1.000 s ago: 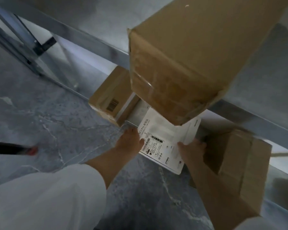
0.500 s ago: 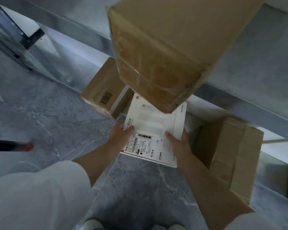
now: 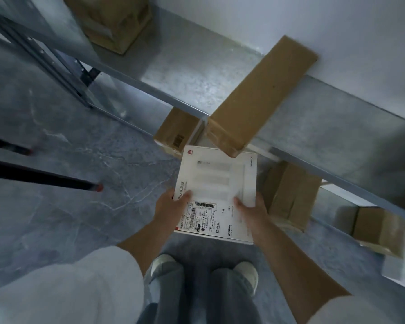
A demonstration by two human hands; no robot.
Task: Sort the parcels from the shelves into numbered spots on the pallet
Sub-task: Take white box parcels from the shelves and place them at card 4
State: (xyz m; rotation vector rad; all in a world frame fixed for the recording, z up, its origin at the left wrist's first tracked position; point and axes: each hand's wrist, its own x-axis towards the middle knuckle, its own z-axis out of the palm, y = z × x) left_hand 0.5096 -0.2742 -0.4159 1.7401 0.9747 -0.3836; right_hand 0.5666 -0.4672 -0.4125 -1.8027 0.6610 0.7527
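1. Head view, far left: two dark poles (image 3: pixel 40 176) with red tips stretch across the grey floor (image 3: pixel 63 218).
2. The left hand (image 3: pixel 171 208) is closed on the near-left edge of the white parcel (image 3: pixel 216 192), thumb lying on its label.
3. The white parcel is held flat between both hands, above the floor and in front of the shelf (image 3: pixel 197 76); its far edge sits under the overhanging end of a long brown box (image 3: pixel 260 97) on that shelf's front edge.
4. The right hand (image 3: pixel 253 210) is closed on the parcel's near-right edge, thumb on top.
5. Brown cartons (image 3: pixel 292 195) stand on the floor beneath the shelf, further right.
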